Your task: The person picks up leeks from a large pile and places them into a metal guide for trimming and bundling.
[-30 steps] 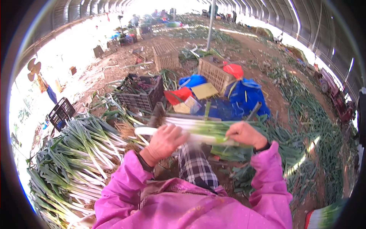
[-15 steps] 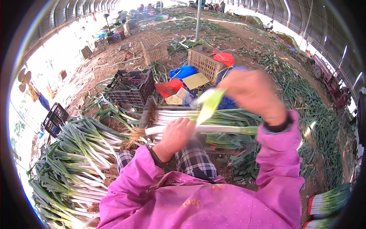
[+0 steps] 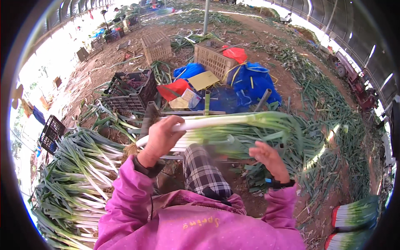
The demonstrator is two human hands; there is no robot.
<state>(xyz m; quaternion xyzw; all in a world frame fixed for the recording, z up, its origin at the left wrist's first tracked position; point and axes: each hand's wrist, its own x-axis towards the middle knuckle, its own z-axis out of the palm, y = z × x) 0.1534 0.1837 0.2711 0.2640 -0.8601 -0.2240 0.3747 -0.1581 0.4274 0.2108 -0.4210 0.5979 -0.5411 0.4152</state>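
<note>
My left hand (image 3: pixel 160 137) grips a long leek (image 3: pixel 221 121) by its white shank, close to the root end. The leek lies nearly level, its green leaves drooping to the right. Below the leaves, my right hand (image 3: pixel 267 157) is apart from it, fingers spread and holding nothing. Behind and under the leek, more leeks (image 3: pixel 183 140) lie side by side in a low metal frame (image 3: pixel 152 111). A blurred pale green strip (image 3: pixel 227 143) shows between my hands, over the frame. At my left, a large heap of leeks with roots (image 3: pixel 79 175) covers the ground.
A black crate (image 3: pixel 131 91), a tan crate (image 3: pixel 214 60), blue bags (image 3: pixel 254 85) and a red bag (image 3: pixel 173 88) stand beyond the frame. Loose green leaves (image 3: pixel 329 108) litter the right side. Tied leek bundles (image 3: pixel 354 214) lie at the lower right. A pole (image 3: pixel 206 16) rises behind.
My right hand has let go of the pale green leaf strip and dropped lower, its fingers spreading. My left hand has lifted the leek and moved left toward its root end.
</note>
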